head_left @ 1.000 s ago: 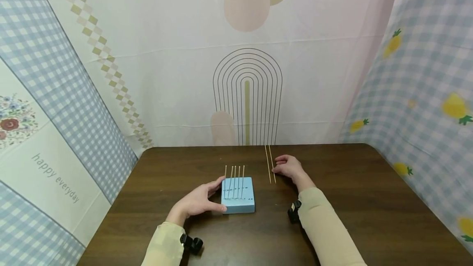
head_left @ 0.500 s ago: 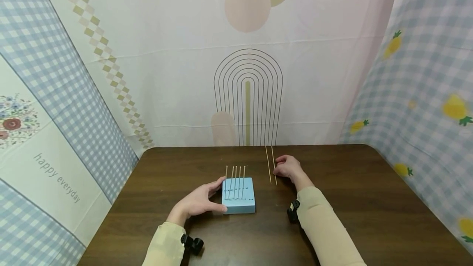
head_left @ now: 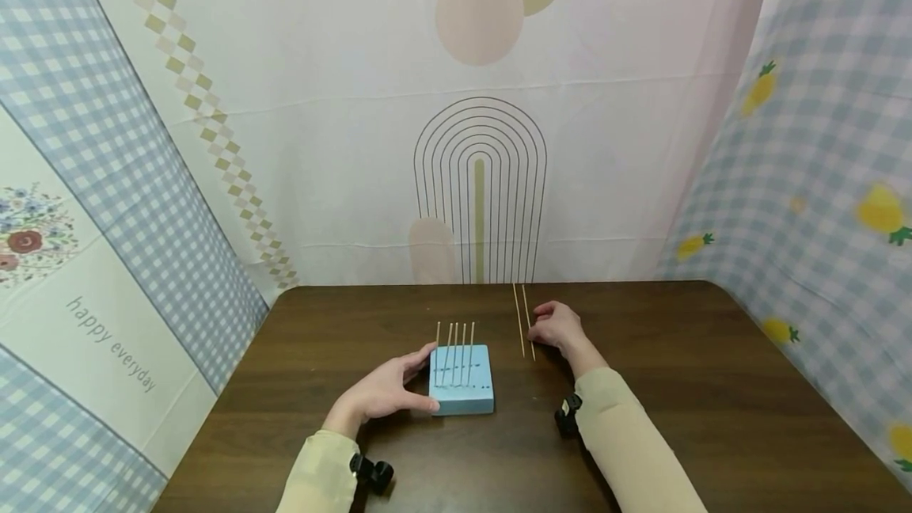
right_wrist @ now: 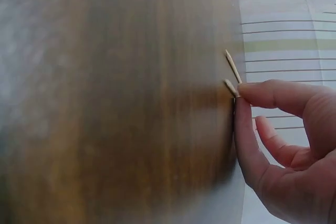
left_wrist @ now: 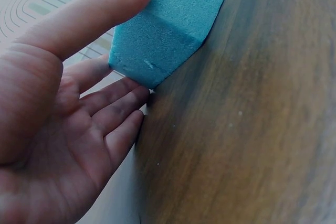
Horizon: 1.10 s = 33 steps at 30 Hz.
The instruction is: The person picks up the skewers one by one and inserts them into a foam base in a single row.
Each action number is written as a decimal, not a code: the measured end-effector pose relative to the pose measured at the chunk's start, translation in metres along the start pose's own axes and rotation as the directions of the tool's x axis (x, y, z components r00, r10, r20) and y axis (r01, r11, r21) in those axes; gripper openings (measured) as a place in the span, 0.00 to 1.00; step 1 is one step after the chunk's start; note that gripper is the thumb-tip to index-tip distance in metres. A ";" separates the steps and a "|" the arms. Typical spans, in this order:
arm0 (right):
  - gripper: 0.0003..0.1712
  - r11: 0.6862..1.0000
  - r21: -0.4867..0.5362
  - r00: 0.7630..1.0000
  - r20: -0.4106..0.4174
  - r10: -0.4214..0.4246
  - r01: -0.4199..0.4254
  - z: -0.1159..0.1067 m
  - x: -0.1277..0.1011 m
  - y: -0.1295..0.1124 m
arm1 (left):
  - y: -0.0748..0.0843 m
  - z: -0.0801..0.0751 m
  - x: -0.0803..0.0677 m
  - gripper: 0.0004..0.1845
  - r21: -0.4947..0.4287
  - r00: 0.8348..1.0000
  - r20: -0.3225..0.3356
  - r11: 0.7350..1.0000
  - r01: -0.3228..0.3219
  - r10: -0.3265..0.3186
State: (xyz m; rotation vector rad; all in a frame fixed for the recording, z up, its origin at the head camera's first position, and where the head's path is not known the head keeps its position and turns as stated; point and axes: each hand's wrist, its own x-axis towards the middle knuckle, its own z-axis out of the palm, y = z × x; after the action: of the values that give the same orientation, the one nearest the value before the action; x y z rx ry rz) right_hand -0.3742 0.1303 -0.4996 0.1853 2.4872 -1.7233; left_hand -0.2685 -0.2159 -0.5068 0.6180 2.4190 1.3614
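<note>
A light blue foam block [head_left: 463,402] with small holes in its top sits on the table; several thin wooden sticks [head_left: 457,355] stand upright in it. My left hand [head_left: 385,388] grips the block's left side, thumb at the front edge and fingers at the back. In the left wrist view, the thumb presses the block [left_wrist: 173,19] from above. Farther right, my right hand [head_left: 559,327] pinches a bamboo skewer [right_wrist: 230,87] between thumb and index finger, close over the table. Beside it lies a second skewer [head_left: 518,319], its pointed end showing in the right wrist view.
The dark wooden table [head_left: 641,386] meets a patterned white cloth [head_left: 342,180] at its back edge. Checked blue cloths hang to the left and right. Each wrist wears a small black camera [head_left: 372,473].
The right skewer has shifted slightly under my right hand's fingers, its far end moving a little to the right. My left hand and the block stay as they were.
</note>
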 end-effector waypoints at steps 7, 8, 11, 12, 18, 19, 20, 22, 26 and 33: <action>0.31 0.992 -0.126 0.999 -0.034 -0.033 0.029 -0.002 -0.002 0.001 | 0.001 -0.001 0.002 0.57 0.001 1.000 -0.005 1.000 0.000 0.000; 0.31 0.989 -0.143 0.998 -0.042 -0.039 0.032 -0.002 -0.002 0.001 | 0.001 -0.001 0.002 0.57 0.001 1.000 -0.006 1.000 -0.001 0.001; 0.30 0.987 -0.156 0.997 -0.055 -0.047 0.038 -0.001 -0.002 0.000 | 0.000 0.000 0.002 0.57 -0.002 1.000 -0.006 1.000 -0.001 0.001; 0.29 0.988 -0.151 0.997 -0.057 -0.045 0.036 -0.001 -0.002 0.000 | 0.000 0.000 0.002 0.57 -0.001 1.000 -0.008 1.000 0.000 0.000; 0.31 0.997 -0.071 0.998 -0.053 -0.027 0.023 -0.001 -0.004 0.003 | -0.002 0.002 0.002 0.57 0.008 1.000 -0.010 1.000 -0.001 0.001; 0.32 0.999 -0.047 0.999 -0.047 -0.023 0.020 -0.001 -0.004 0.003 | -0.002 0.002 0.002 0.57 0.008 1.000 -0.008 1.000 -0.003 0.003; 0.33 1.000 -0.016 0.999 -0.036 -0.020 0.019 -0.002 -0.004 0.004 | -0.002 0.002 0.002 0.57 0.008 1.000 -0.006 1.000 -0.005 0.005; 0.36 0.999 0.052 1.000 0.000 -0.011 0.011 -0.004 -0.003 0.005 | -0.002 0.002 0.002 0.58 0.008 1.000 -0.004 1.000 -0.005 0.005; 0.41 0.984 0.176 0.996 0.093 -0.004 -0.012 -0.011 -0.002 0.008 | -0.001 0.001 0.002 0.57 0.008 1.000 -0.010 1.000 0.001 -0.001; 0.41 0.956 0.284 0.976 0.219 0.005 -0.069 -0.027 -0.007 0.016 | 0.000 0.002 0.001 0.57 -0.006 1.000 0.000 1.000 0.006 -0.006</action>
State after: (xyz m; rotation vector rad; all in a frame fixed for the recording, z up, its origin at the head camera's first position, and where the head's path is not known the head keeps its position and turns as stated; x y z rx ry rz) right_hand -0.3656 0.1614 -0.5039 0.0625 2.0600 -1.9702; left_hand -0.2683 -0.2140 -0.5077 0.6094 2.4136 1.3656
